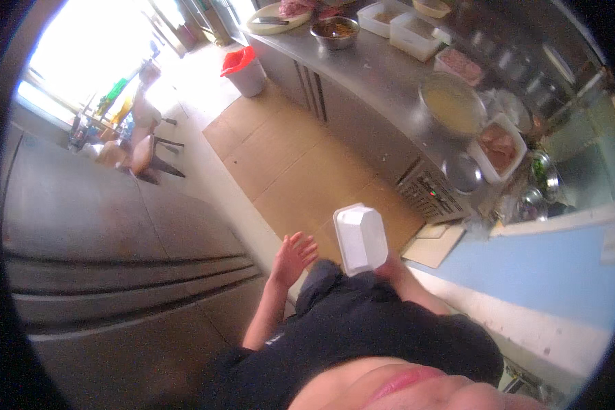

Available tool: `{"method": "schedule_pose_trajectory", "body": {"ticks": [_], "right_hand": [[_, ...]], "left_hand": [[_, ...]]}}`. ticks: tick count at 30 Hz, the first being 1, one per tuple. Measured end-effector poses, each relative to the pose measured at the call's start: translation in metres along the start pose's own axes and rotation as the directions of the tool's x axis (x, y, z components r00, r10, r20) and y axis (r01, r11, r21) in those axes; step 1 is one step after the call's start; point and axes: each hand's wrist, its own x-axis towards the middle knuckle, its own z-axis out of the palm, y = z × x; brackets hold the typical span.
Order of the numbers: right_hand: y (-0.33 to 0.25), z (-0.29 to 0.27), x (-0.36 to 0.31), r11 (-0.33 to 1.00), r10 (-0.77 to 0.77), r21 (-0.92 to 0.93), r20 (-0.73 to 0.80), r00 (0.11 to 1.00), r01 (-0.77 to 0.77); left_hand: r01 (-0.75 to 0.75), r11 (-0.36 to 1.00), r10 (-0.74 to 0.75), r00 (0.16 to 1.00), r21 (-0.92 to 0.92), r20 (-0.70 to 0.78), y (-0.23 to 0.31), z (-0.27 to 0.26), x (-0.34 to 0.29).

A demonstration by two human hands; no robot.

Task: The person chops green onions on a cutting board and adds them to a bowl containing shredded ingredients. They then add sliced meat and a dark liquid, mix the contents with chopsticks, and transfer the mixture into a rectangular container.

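A white rectangular plastic container (363, 238) with a flared rim is held in front of my body, tipped so that its underside shows. My right hand (391, 265) grips it from the right at its lower end; most of those fingers are hidden behind it. To the left of the container, my left hand (298, 251) is raised with its fingers stretched out and nothing in it. A gap separates that hand from the container.
A steel counter (382, 75) along the right bears a metal bowl (335, 31), white tubs, a large pan (452, 102) and a tub of meat (500, 147). Steel cabinets (116, 232) stand left. Ahead are a red-lined bin (244, 72) and a stool (158, 157) on the floor.
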Motion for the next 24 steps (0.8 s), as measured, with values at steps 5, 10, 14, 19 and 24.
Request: {"method": "schedule_pose_trajectory", "body": {"ticks": [5,10,14,19,24], "right_hand": [[0.021,-0.043,0.162,0.029,0.541,0.915,0.325,0.776,-0.403],[0.055,-0.083,0.275,0.484,0.651,0.783,-0.024,0.759,-0.391],[0.057,-0.088,0.324,0.352,0.788,0.923,-0.202,0.581,-0.156],[0.062,-0.098,0.387,0.499,0.828,0.784,-0.305,0.470,-0.370],[0.078,-0.115,0.489,0.571,0.760,0.790,-0.406,0.508,-0.222]], "left_hand": [[-0.193,0.976,0.135,0.903,-0.104,-0.409,0.090,-0.064,0.039],[-0.063,0.997,0.072,0.817,0.035,-0.572,0.187,-0.083,0.174],[0.050,0.719,0.231,0.923,0.693,-0.306,0.302,0.008,0.359],[-0.345,0.259,0.328,0.910,0.902,0.254,0.400,0.149,0.512],[-0.198,0.393,0.114,0.980,0.898,0.166,0.420,0.188,0.590]]}}
